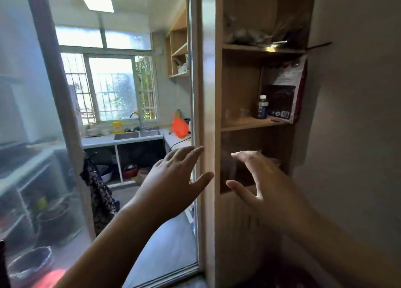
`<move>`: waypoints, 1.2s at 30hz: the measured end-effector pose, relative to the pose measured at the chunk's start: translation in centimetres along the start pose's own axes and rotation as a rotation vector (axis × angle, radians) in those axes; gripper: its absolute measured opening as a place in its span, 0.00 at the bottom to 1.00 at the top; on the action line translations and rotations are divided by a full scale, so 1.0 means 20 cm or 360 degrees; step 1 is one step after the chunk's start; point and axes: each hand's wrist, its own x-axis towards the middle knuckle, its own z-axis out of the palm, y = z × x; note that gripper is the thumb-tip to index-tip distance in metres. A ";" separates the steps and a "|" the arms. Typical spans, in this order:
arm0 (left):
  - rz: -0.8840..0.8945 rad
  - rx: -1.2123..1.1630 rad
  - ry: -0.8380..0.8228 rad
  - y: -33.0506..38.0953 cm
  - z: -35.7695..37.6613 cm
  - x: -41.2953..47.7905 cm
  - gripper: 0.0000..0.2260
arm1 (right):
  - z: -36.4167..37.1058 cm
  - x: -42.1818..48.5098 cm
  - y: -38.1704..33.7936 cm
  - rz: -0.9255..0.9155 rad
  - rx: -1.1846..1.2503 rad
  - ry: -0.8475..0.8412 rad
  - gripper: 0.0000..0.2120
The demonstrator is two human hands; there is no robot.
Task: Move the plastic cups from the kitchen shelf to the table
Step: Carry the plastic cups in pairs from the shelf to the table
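Both bare hands up in front of a tall wooden shelf unit [256, 122]

Left hand [173, 179] and right hand [262, 179] are spread, holding nothing. Faint clear plastic cups [237, 114] sit beside a small dark white-capped bottle [263, 107] and a red-edged printed bag [286, 90].
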 end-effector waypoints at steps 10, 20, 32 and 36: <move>0.0177 -0.0097 0.0081 -0.05 0.48 0.69 0.30 | 0.15 0.29 0.69 0.0148 -0.0107 0.0073 0.28; 0.0205 -0.0240 0.0162 -0.25 0.97 1.50 0.25 | 0.38 0.89 1.33 0.0160 -0.0238 0.0052 0.29; 0.0246 -0.0181 0.0142 -0.31 1.33 1.98 0.26 | 0.61 1.16 1.93 0.0190 -0.0127 0.0044 0.21; 0.0230 -0.0185 0.0170 -0.28 1.43 2.11 0.25 | 0.69 1.27 2.15 0.0156 -0.0101 0.0061 0.23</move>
